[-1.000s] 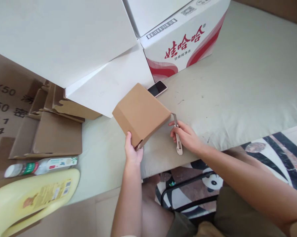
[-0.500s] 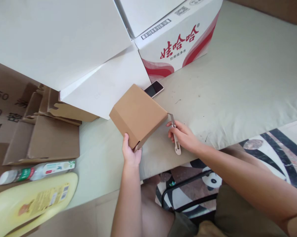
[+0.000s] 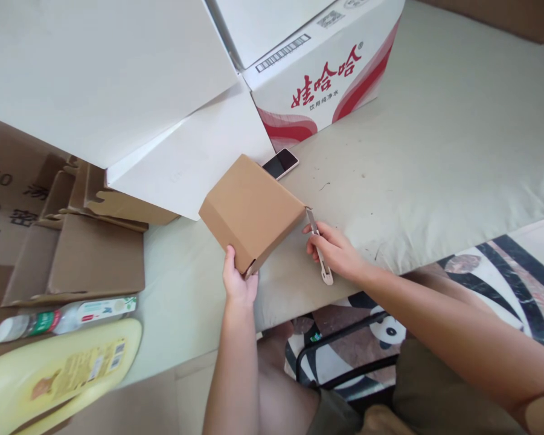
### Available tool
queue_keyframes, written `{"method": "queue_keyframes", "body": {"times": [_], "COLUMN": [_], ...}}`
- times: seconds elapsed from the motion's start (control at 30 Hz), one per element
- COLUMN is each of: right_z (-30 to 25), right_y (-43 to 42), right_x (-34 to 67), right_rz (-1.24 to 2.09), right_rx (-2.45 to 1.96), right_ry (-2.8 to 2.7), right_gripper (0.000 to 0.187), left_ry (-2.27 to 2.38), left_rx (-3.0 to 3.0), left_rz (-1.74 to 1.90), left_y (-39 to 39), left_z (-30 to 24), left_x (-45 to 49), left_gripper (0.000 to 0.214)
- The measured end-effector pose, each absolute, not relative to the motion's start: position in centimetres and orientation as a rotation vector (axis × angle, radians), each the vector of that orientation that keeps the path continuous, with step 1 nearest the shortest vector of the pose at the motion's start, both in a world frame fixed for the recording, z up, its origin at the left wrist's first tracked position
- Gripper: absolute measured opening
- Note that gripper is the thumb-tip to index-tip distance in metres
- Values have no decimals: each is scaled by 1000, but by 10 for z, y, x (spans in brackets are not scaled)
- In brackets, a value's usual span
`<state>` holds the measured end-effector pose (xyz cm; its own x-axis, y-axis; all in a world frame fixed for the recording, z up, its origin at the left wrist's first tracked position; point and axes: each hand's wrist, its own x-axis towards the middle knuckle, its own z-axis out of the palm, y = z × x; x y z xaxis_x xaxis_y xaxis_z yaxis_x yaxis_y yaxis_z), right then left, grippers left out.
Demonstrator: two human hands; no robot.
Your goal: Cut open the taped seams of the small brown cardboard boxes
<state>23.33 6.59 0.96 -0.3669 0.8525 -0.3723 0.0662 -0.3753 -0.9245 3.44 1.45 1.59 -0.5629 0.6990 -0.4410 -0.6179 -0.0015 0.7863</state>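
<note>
A small brown cardboard box [image 3: 249, 208] is held tilted above the pale cloth. My left hand [image 3: 239, 278] grips its near lower corner, thumb on the top face and fingers hidden underneath. My right hand [image 3: 330, 246] is closed round the light handle of a utility knife [image 3: 325, 273]. Its blade is out and points up toward the box's right corner. The tip is at that corner; whether it cuts into the cardboard I cannot tell. A phone [image 3: 281, 164] lies on the cloth just behind the box, partly covered by it.
White cartons [image 3: 163, 157] stand behind and to the left, beside a red-and-white water carton [image 3: 321, 90]. At the left are folded brown cardboard pieces [image 3: 99, 254], a plastic bottle [image 3: 67, 317] and a large yellow bottle [image 3: 86, 362]. The pale cloth [image 3: 448, 133] covers the surface up to its front edge.
The utility knife's blade has swung slightly left, closer against the box's right corner. The box and my left hand have hardly moved; the whole view has shifted a little.
</note>
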Motion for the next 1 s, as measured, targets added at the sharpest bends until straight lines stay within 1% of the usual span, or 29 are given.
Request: {"method": "queue_keyframes", "body": {"times": [0.7,1.0], "right_z": [6,5], "right_y": [66,64], "right_x": [233,236], "right_rz": [1796,1758], "right_rx": [-1260,-1251], "right_ry": [-1289,-1414], "right_gripper": [23,24], "left_ry": [1312,1318], "left_rx": [145,140], "left_rz": [1729,1726], "left_y": [13,13], "left_z": [13,10], "left_x": [33,32], "left_gripper": [29,30]}}
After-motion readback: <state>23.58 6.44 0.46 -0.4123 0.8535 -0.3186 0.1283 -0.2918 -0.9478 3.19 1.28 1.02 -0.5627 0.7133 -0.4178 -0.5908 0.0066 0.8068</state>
